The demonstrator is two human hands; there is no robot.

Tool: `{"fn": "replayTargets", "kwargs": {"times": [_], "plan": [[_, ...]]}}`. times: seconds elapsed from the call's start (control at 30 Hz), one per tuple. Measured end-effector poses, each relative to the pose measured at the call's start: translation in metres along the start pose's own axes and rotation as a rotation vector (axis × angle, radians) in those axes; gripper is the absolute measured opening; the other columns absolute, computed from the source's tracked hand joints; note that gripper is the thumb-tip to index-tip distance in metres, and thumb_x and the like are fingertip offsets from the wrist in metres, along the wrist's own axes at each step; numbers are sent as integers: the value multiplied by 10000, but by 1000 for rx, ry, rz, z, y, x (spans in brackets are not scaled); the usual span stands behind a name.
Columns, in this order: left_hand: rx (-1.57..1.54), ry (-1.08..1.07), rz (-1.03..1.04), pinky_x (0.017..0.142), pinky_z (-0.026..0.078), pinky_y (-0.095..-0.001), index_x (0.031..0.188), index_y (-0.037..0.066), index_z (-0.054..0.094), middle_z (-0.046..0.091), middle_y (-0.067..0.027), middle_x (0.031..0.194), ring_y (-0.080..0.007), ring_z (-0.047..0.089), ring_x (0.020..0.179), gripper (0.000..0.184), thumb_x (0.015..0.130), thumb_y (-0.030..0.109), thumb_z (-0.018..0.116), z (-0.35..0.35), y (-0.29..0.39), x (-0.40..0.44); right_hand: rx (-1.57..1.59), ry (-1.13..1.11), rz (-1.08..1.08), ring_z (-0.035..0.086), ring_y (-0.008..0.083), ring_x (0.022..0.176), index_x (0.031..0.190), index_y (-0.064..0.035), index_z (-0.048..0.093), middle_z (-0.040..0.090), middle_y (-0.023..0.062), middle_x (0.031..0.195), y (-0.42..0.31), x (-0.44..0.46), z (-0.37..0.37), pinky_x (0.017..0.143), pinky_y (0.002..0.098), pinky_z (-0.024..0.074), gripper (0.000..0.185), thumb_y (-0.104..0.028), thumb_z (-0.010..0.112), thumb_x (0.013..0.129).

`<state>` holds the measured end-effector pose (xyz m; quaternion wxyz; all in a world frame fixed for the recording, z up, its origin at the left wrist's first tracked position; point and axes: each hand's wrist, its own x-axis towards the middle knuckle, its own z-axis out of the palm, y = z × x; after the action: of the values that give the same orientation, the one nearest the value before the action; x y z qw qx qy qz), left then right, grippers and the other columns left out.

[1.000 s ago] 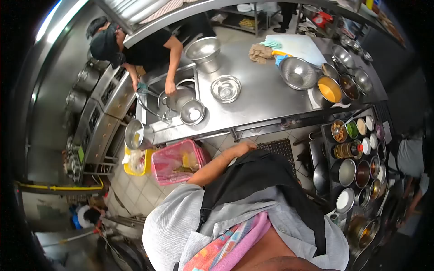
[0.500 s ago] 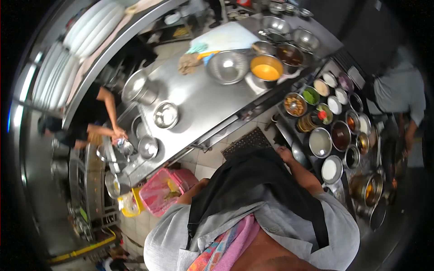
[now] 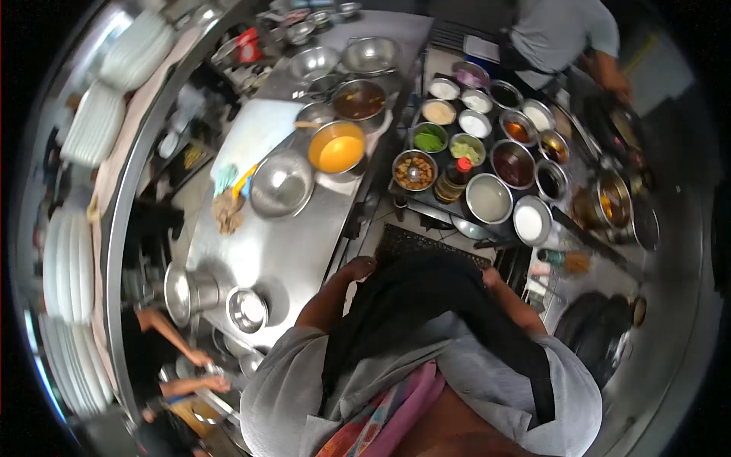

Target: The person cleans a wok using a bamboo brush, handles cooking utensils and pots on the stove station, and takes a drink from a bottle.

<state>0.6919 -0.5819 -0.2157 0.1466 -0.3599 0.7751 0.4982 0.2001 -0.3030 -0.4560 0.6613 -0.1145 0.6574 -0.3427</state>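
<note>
My left hand [image 3: 359, 268] hangs low beside the black apron [image 3: 430, 305], near the edge of the steel table. Only its back shows clearly; its fingers are turned away and blurred. On the apron's other side is my right hand [image 3: 491, 278], partly covered by the cloth, fingers hidden. No object shows in either hand. Past my right hand, the rack of bowls holds a bowl of white powder or cream [image 3: 532, 221], a bowl of pale liquid [image 3: 489, 199] and a red-capped bottle [image 3: 452, 181]. A dark floor mat [image 3: 403, 240] lies ahead.
The steel table [image 3: 301, 244] carries a colander [image 3: 282, 183], a pot of orange sauce [image 3: 336, 148] and a white board [image 3: 263, 133]. One co-worker [image 3: 563, 38] stands at the far right; another's hands [image 3: 202, 358] work at lower left. Stacked plates [image 3: 68, 266] line the left shelf.
My view has turned to the right, so the bowl rack is now ahead and the pink bin is out of sight. My left hand has come forward beside the apron.
</note>
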Motion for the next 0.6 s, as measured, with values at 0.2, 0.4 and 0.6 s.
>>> {"fn": "replayTargets", "kwargs": {"times": [0.2, 0.4, 0.6], "plan": [[-99, -235, 3, 668, 474, -312, 1048, 48, 624, 638, -89, 856, -162, 612, 749, 281, 840, 229, 574, -66, 48, 65, -56, 551, 312, 631, 247, 705, 1125, 20, 579, 643, 139, 908, -108, -238, 132, 545, 419, 558, 437, -369, 560, 926], [62, -481, 130, 612, 457, -329, 1116, 83, 616, 613, -68, 823, -151, 579, 690, 296, 861, 225, 563, -77, 31, 88, -405, 638, 304, 634, 296, 793, 1008, -6, 662, 656, 191, 907, -66, -258, 223, 720, 394, 514, 339, -298, 569, 865], [438, -695, -84, 605, 469, -387, 1194, 131, 584, 598, -47, 858, -184, 551, 674, 352, 879, 286, 556, -77, 60, 82, -431, 610, 255, 596, 378, 1061, 1042, -33, 675, 626, 244, 1104, -11, -275, 269, 874, 433, 473, 593, -487, 660, 661]]}}
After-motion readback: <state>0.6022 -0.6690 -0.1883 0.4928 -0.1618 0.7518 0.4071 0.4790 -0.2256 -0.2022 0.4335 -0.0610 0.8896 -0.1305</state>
